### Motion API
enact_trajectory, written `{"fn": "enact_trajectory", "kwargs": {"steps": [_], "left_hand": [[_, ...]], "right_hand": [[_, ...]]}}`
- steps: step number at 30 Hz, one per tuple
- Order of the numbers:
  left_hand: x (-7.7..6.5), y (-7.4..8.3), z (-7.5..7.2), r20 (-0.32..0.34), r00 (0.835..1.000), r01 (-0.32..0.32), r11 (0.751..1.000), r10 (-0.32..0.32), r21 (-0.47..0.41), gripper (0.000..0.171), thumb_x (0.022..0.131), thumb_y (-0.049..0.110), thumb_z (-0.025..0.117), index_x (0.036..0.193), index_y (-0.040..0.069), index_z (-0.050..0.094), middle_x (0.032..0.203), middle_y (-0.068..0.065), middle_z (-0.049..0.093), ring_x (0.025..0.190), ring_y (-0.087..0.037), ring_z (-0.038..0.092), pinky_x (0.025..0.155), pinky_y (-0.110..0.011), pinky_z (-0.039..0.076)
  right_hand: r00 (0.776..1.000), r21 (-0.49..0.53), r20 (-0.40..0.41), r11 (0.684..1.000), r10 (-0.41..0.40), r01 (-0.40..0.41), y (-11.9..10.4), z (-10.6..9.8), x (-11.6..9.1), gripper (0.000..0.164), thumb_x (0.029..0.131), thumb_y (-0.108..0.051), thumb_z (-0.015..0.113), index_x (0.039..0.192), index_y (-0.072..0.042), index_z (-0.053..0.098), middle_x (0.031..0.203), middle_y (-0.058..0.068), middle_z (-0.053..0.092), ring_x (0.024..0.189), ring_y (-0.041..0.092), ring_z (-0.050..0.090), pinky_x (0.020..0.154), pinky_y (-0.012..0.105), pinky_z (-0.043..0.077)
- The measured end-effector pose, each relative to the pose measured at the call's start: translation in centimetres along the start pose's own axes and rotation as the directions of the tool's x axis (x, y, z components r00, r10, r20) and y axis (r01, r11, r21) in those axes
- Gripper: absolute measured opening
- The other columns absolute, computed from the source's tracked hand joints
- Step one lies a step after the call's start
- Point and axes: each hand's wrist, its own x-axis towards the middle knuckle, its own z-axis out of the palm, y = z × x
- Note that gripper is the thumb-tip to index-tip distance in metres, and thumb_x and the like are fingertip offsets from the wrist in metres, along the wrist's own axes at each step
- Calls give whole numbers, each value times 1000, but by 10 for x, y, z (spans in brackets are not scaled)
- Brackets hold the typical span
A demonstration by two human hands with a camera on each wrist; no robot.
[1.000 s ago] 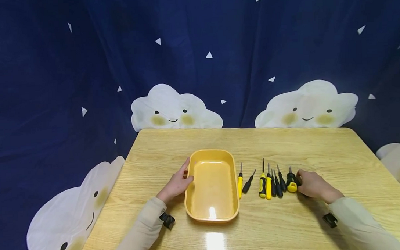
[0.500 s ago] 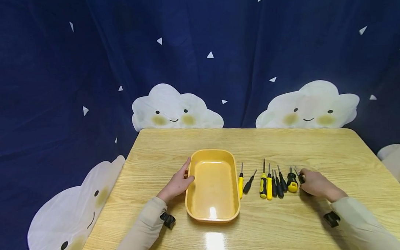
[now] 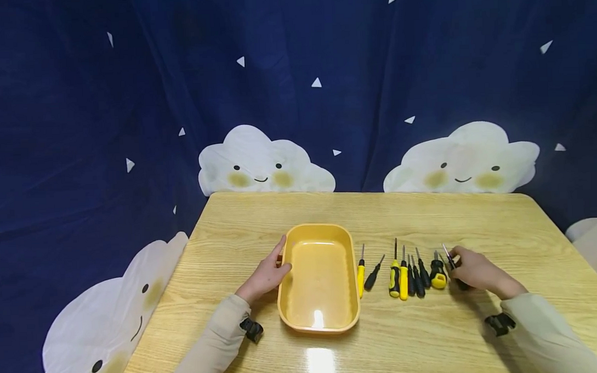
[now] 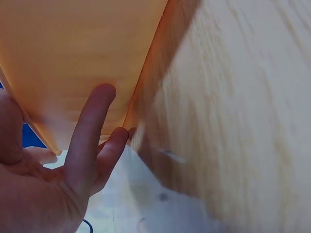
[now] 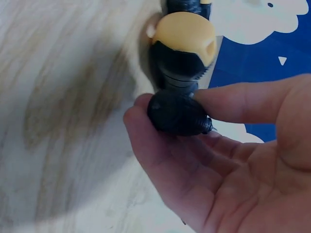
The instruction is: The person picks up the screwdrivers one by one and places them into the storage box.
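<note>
A slim silver-shafted screwdriver with a rounded black handle [image 5: 177, 114] is sitting in the grip of the right hand [image 3: 479, 271], thumb and fingers pinching the handle. Its shaft is pointing toward the far side of a pale, wood-grained table [image 3: 383, 337], just right of a stubby yellow-and-black screwdriver [image 3: 438, 279]. More yellow-handled and black-handled screwdrivers [image 3: 404, 281] are lying leftward from there. The left hand [image 3: 264, 275] is holding a glossy, round-cornered, orange-yellow plastic tray [image 3: 319, 284], thumb at the rim, fingers against the outer wall. White light is reflecting off the table below the tray. Behind, a dark blue cloth curtain [image 3: 273, 22] is hanging, showing smiling white clouds [image 3: 462, 153] and small white triangles [image 3: 317, 82].
</note>
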Motion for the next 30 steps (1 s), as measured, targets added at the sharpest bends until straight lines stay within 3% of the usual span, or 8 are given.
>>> {"fn": "enact_trajectory", "kwargs": {"steps": [5,14,24,30], "left_hand": [[-1,0,0,5,1000,-6,1000,6,-11,73,94,11,49,154,22,10,123,-24,50,81,-23,64,56,-34,56],[-1,2,0,1,1000,4,1000,-4,0,74,92,10,48,154,24,10,125,-25,50,80,-21,63,55,-33,55],[-5,9,1,-19,1000,-9,1000,9,9,75,90,8,48,154,19,11,123,-26,52,75,-21,63,51,-33,53],[-5,9,1,-21,1000,-10,1000,10,20,75,90,8,48,154,19,11,115,-23,55,73,-20,62,54,-31,53]], "right_hand": [[1000,65,7,998,27,-27,-9,-3,-3,40,85,-5,60,116,13,42,87,16,58,70,23,55,54,35,44],[999,265,43,964,14,-25,-34,-6,-5,39,93,-2,54,124,11,34,91,17,54,73,24,60,60,44,55],[999,304,45,953,-9,-5,-55,-1,-2,38,93,-3,54,123,9,34,87,16,52,73,27,62,57,43,54],[997,375,71,927,-30,1,-71,1,0,35,95,-4,51,122,8,33,82,14,47,73,30,64,57,45,54]]}}
